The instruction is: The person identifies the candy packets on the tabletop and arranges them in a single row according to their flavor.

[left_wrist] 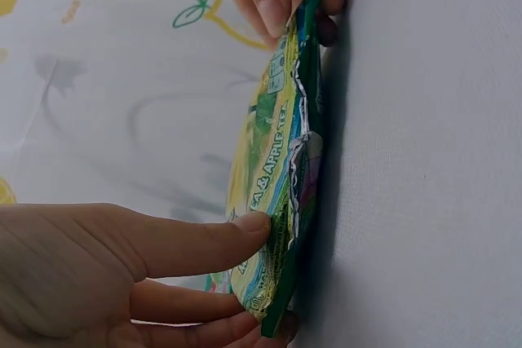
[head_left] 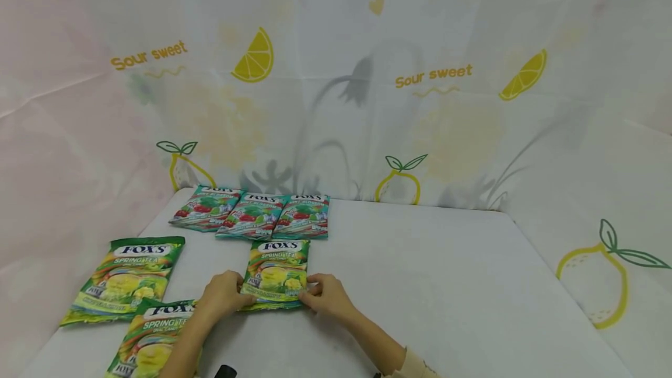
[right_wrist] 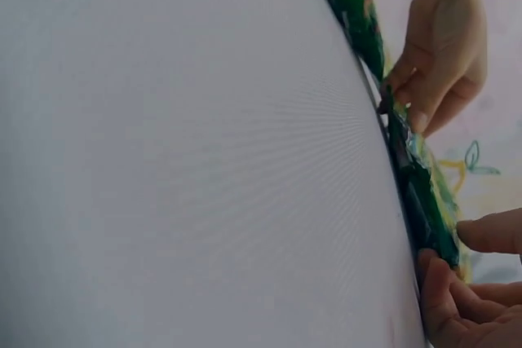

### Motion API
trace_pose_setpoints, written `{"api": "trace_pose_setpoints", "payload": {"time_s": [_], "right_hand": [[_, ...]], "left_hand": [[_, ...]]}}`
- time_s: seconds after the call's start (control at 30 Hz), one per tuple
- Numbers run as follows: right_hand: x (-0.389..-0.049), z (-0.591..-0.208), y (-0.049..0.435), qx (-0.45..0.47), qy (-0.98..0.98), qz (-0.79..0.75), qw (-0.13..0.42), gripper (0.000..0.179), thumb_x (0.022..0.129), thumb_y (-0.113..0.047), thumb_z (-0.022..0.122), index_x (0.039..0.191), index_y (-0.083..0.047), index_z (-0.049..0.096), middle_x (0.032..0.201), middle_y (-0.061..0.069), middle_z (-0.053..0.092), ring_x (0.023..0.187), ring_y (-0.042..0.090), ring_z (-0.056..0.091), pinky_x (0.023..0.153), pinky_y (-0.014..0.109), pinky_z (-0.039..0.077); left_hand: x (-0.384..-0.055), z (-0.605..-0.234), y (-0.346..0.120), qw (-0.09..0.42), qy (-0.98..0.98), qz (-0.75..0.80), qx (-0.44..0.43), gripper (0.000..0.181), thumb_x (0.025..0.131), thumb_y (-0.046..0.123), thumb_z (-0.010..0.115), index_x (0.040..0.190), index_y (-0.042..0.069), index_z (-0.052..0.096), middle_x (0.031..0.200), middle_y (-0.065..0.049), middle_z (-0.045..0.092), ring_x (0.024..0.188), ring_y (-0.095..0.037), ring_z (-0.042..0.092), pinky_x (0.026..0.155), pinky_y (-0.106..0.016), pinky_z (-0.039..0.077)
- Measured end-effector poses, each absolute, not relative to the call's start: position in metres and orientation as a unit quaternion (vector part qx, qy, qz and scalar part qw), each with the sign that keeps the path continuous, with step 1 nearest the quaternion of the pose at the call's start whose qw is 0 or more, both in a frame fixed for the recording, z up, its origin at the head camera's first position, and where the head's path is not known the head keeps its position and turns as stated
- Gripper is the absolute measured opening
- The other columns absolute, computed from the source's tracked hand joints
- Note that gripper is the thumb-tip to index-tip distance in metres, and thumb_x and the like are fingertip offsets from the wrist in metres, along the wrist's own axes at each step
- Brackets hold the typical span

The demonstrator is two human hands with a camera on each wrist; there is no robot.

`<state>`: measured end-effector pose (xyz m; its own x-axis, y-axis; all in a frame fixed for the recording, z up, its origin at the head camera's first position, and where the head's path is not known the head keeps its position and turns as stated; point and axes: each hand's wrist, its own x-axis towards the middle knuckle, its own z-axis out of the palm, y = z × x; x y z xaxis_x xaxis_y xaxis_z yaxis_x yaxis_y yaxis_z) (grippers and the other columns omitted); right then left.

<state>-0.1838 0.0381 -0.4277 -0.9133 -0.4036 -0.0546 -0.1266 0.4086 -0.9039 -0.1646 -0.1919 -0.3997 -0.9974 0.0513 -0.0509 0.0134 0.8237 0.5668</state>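
Observation:
In the head view, a green and yellow candy bag (head_left: 277,276) marked FOX'S Spring Tea lies face up between both hands on the white table. My left hand (head_left: 223,293) pinches its lower left corner, and in the left wrist view the thumb (left_wrist: 251,226) presses the printed face while the fingers reach beneath. At the lower right corner, my right hand (head_left: 326,297) holds the bag the same way, with thumb above and fingers tucked under the edge in the right wrist view.
Two more Spring Tea bags, one farther left (head_left: 123,282) and one partly behind the left forearm (head_left: 149,337), lie on the table (head_left: 446,284). Beyond the held bag, three teal Mint Blossom bags (head_left: 252,216) sit in a row. A lemon-printed cloth (head_left: 336,104) rises behind.

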Motion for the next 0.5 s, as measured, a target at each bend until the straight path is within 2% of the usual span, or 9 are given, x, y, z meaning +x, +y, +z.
{"api": "trace_pose_setpoints", "payload": {"time_s": [0.27, 0.37, 0.5], "right_hand": [[-0.179, -0.43, 0.042, -0.14, 0.819, -0.541, 0.127, 0.036, 0.087, -0.009, 0.065, 0.113, 0.015, 0.057, 0.075, 0.015, 0.069, 0.057, 0.014, 0.061, 0.047, 0.021, 0.045], [-0.176, -0.43, 0.045, -0.132, 0.814, -0.551, 0.128, 0.034, 0.087, -0.008, 0.064, 0.111, 0.015, 0.059, 0.072, 0.015, 0.068, 0.056, 0.016, 0.063, 0.047, 0.021, 0.045], [-0.174, -0.43, 0.051, -0.125, 0.802, -0.567, 0.141, 0.031, 0.086, -0.006, 0.065, 0.106, 0.016, 0.06, 0.074, 0.017, 0.069, 0.059, 0.023, 0.066, 0.051, 0.026, 0.05]], "left_hand": [[-0.16, -0.401, -0.191, 0.036, 0.945, 0.325, 0.008, 0.035, 0.069, 0.015, 0.081, 0.084, -0.012, 0.065, 0.076, -0.01, 0.064, 0.07, -0.022, 0.06, 0.062, -0.04, 0.05], [-0.159, -0.402, -0.191, 0.052, 0.936, 0.349, -0.002, 0.035, 0.068, 0.015, 0.082, 0.085, -0.012, 0.065, 0.074, -0.009, 0.064, 0.069, -0.021, 0.06, 0.062, -0.039, 0.051], [-0.157, -0.404, -0.192, 0.083, 0.917, 0.389, -0.01, 0.035, 0.068, 0.014, 0.082, 0.085, -0.012, 0.064, 0.069, -0.007, 0.063, 0.063, -0.018, 0.059, 0.06, -0.035, 0.05]]}}
